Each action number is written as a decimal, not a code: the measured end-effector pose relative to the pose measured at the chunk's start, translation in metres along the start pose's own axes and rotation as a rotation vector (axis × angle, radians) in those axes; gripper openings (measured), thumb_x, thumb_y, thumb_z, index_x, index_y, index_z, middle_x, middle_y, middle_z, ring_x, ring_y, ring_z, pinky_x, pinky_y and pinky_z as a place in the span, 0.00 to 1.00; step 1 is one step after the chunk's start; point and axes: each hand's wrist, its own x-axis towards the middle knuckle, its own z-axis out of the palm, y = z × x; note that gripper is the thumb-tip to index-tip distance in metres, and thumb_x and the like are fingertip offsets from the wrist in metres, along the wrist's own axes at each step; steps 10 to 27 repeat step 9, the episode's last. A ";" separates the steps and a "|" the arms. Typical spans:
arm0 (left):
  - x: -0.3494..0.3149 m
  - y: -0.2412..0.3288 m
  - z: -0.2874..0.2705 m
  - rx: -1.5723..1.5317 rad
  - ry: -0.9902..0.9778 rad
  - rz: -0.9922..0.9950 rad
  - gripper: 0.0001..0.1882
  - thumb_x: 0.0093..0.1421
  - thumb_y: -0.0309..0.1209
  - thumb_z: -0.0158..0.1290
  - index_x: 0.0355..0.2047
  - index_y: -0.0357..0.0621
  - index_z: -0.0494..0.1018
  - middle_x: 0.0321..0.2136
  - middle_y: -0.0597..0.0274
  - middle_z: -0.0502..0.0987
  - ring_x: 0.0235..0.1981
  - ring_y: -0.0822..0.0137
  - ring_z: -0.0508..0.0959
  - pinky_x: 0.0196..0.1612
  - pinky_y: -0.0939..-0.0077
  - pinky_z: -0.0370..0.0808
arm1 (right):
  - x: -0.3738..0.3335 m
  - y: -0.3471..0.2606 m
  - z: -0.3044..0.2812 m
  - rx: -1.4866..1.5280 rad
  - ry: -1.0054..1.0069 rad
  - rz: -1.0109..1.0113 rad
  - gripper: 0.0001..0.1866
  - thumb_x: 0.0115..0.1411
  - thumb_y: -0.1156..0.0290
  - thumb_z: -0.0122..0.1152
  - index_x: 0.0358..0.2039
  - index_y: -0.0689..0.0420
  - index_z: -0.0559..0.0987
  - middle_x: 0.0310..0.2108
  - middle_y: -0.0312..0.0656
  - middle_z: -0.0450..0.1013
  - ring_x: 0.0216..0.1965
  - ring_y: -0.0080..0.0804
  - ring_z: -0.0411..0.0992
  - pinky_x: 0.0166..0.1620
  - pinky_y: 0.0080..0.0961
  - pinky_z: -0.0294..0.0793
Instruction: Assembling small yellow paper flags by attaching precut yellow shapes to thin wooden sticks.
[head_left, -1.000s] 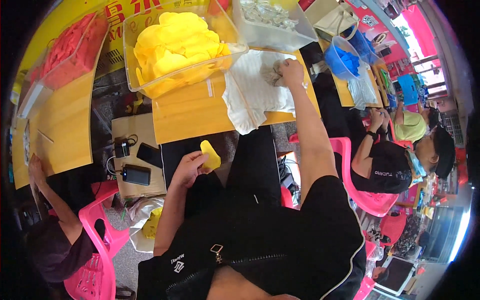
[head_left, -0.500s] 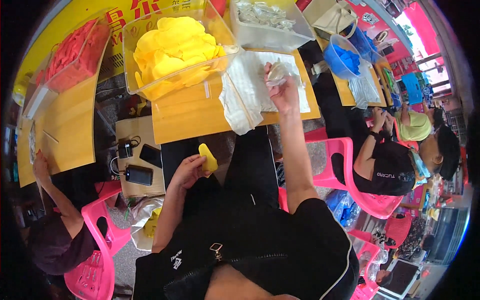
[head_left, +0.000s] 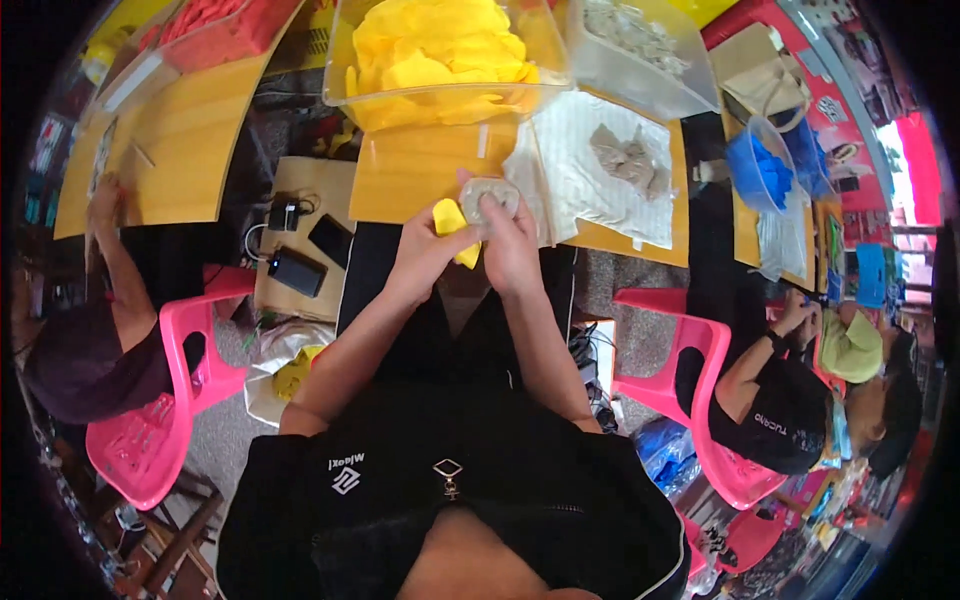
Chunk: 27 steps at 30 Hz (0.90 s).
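Observation:
My left hand (head_left: 425, 255) pinches a small, flat yellow piece (head_left: 449, 216) that looks soft and rounded at its end. Beside it, my right hand (head_left: 512, 245) is closed on a pale, greyish, rounded piece (head_left: 491, 196), thumb across its face. Both hands meet over my lap at the table's near edge, with the two pieces close together; whether they touch I cannot tell. A white cloth (head_left: 560, 140) on the wooden table (head_left: 415, 170) bears a crumpled grey heap (head_left: 630, 160). Behind it, similar yellow pieces (head_left: 430, 60) fill a clear plastic box (head_left: 340, 85).
A translucent box (head_left: 680, 98) of pale crinkled pieces stands at the back right. Nearby is a blue tub (head_left: 745, 170). Co-workers sit on both sides, near pink chairs (head_left: 700, 350). Phones and a cable lie on cardboard (head_left: 285, 185) to the left.
My right hand has drawn back from the white cloth with the pale piece and now meets my left hand. My left hand has risen with the yellow piece. The view has shifted.

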 end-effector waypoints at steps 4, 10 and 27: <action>0.003 0.000 -0.004 -0.113 0.055 0.009 0.15 0.50 0.25 0.59 0.39 0.37 0.71 0.32 0.65 0.75 0.33 0.76 0.74 0.37 0.81 0.70 | -0.003 0.002 -0.010 -0.150 -0.018 -0.033 0.14 0.58 0.79 0.51 0.46 0.63 0.69 0.45 0.43 0.70 0.44 0.26 0.69 0.48 0.22 0.67; 0.003 0.031 -0.019 0.128 -0.051 -0.049 0.15 0.52 0.25 0.57 0.40 0.36 0.70 0.33 0.65 0.75 0.33 0.75 0.74 0.38 0.81 0.71 | -0.007 -0.019 -0.033 -0.384 -0.117 -0.008 0.18 0.55 0.80 0.55 0.48 0.63 0.69 0.43 0.40 0.71 0.43 0.25 0.69 0.47 0.22 0.68; 0.003 0.031 -0.019 0.128 -0.051 -0.049 0.15 0.52 0.25 0.57 0.40 0.36 0.70 0.33 0.65 0.75 0.33 0.75 0.74 0.38 0.81 0.71 | -0.007 -0.019 -0.033 -0.384 -0.117 -0.008 0.18 0.55 0.80 0.55 0.48 0.63 0.69 0.43 0.40 0.71 0.43 0.25 0.69 0.47 0.22 0.68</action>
